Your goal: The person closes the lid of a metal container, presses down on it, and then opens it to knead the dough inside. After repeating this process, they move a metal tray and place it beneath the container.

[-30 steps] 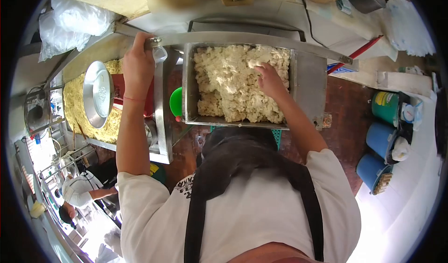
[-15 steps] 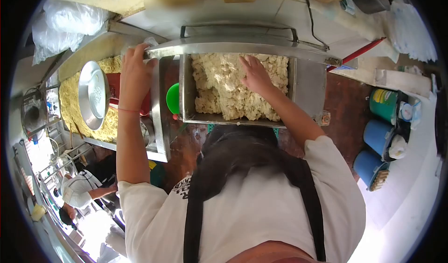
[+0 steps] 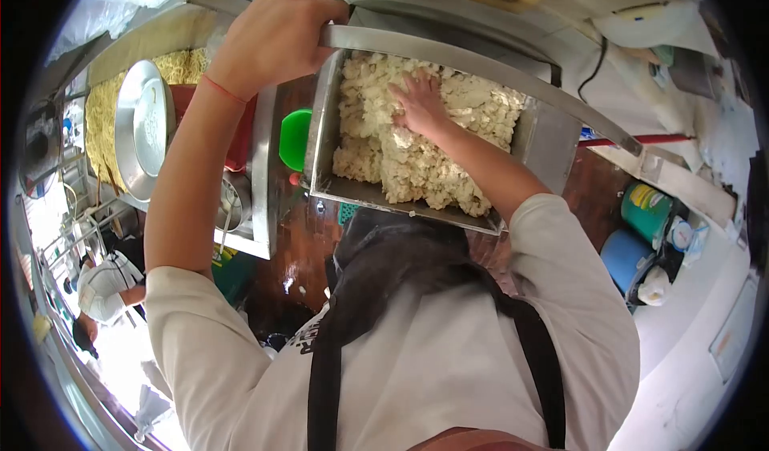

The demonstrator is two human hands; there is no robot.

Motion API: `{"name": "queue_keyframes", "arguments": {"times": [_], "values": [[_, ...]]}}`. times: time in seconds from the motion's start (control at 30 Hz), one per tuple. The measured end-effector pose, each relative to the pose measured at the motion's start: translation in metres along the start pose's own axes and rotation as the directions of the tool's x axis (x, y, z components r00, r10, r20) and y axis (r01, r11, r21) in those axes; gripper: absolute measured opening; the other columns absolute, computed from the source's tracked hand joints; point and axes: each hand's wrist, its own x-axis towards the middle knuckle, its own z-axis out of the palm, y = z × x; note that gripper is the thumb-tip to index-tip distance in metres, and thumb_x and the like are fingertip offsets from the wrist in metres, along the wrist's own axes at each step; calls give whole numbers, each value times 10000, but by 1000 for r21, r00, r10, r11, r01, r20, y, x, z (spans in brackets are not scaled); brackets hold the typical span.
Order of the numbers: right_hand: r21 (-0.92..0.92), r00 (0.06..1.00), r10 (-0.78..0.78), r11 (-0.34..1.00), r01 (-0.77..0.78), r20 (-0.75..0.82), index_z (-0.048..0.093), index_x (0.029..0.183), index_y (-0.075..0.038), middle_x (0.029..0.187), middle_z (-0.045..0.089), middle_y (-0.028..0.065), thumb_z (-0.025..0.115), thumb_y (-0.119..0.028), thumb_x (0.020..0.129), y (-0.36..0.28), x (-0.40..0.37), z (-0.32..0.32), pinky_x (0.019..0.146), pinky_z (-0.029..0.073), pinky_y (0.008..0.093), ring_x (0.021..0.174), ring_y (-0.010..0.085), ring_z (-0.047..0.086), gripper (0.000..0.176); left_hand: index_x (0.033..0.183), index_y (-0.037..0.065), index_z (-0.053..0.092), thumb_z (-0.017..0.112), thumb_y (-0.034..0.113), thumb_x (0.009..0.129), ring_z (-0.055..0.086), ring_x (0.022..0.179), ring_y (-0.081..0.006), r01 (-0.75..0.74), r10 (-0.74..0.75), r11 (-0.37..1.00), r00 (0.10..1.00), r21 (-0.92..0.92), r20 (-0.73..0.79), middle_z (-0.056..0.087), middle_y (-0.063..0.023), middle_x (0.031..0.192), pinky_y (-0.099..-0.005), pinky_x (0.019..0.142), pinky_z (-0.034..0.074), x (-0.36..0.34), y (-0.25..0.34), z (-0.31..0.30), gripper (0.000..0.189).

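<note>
A rectangular metal trough [image 3: 322,142] in front of me holds a mass of pale, crumbly dough [image 3: 448,159]. My right hand [image 3: 422,108] lies on the dough in the trough's upper middle, fingers spread and palm down. At the upper left, my left hand [image 3: 284,38] has its fingers bent around the end of a long metal lid [image 3: 473,60]. This lid is seen nearly edge-on and runs along the far side of the trough. A red band circles my left wrist.
Left of the trough, a green bowl [image 3: 295,140] sits beside a metal-framed table with yellow noodle-like strands [image 3: 102,134] and a round metal pan [image 3: 149,130]. Green [image 3: 646,209] and blue [image 3: 626,259] buckets stand at right. Another person [image 3: 108,287] is at lower left.
My left hand has shifted up and right along with the lid's end. My right hand stays on the dough, its fingers now spread wider. The view has tilted, so the trough appears turned.
</note>
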Motion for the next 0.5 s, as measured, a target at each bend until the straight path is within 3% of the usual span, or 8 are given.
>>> {"name": "queue_keyframes", "arguments": {"times": [0.17,0.27,0.37,0.43,0.5], "values": [[-76,991,87,993,-94,-100,438,1515,-254,1581,341,164,698,-252,918,-12,31,26,1189,267,637,1485,371,274,651,973,64,666,709,51,676,630,923,-370,8,-8,1000,1000,-18,0,653,-106,952,-456,776,508,1,1,1,301],[-66,992,125,990,-127,-33,381,1553,-240,1587,328,184,676,-307,937,-24,22,6,1206,190,656,1475,415,284,686,974,65,657,713,50,669,631,928,-371,22,-22,1000,1000,-19,-22,653,-103,954,-453,777,510,-1,3,-2,310],[209,996,-70,975,79,-48,365,1565,-238,1645,227,180,688,-255,914,-22,-25,-6,1212,144,659,1512,429,197,727,983,69,648,710,48,663,630,941,-369,26,-26,999,1000,-34,-2,650,-96,967,-453,777,511,-12,7,4,326],[215,990,-142,966,144,-22,316,1585,-251,1673,127,162,660,-169,917,-12,-80,6,1213,119,660,1530,428,103,756,990,74,642,710,52,661,628,950,-367,24,-24,999,1000,-47,1,646,-92,976,-454,778,511,-19,11,4,336],[75,977,-211,975,211,-1,259,1601,-268,1688,46,147,625,-76,915,-4,-98,15,1217,100,653,1540,418,27,801,994,77,641,706,52,659,627,955,-365,37,-38,998,999,-42,-28,642,-92,979,-456,779,510,-24,13,8,343]]}}
